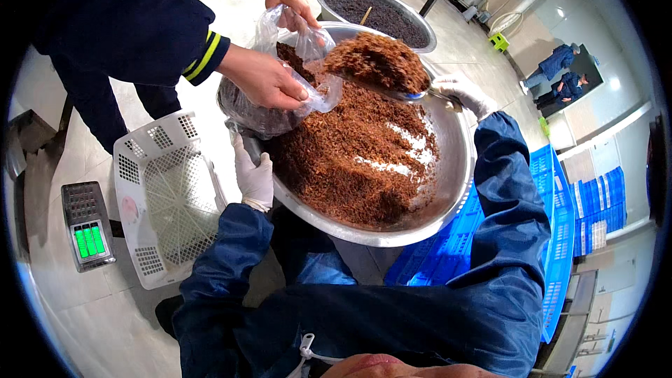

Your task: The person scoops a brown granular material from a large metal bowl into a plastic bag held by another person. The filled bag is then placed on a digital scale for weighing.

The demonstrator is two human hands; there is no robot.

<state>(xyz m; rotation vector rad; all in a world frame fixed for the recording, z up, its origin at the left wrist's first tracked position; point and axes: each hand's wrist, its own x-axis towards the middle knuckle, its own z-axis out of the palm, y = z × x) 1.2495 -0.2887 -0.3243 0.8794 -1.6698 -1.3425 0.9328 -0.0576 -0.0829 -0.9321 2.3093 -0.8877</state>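
Note:
My right hand (467,95), in a white glove, is closed round the handle of a metal scoop (413,95). Heaped on the scoop is reddish-brown crumbly material (378,61), close to the mouth of a clear plastic bag (262,108). Another person's bare hands (269,84) hold this bag open; it contains some of the brown material. My gloved left hand (253,176) is closed at the left rim of a large metal basin (455,168), just under the bag; whether it grips bag or rim I cannot tell. More brown material (336,175) lies in the basin.
A white perforated basket (136,203) and a scale with a lit green display (87,227) are at left. Behind stands another basin (420,21) of dark material. Blue plastic crates (553,238) are at right. Two people (560,77) are by the far doorway.

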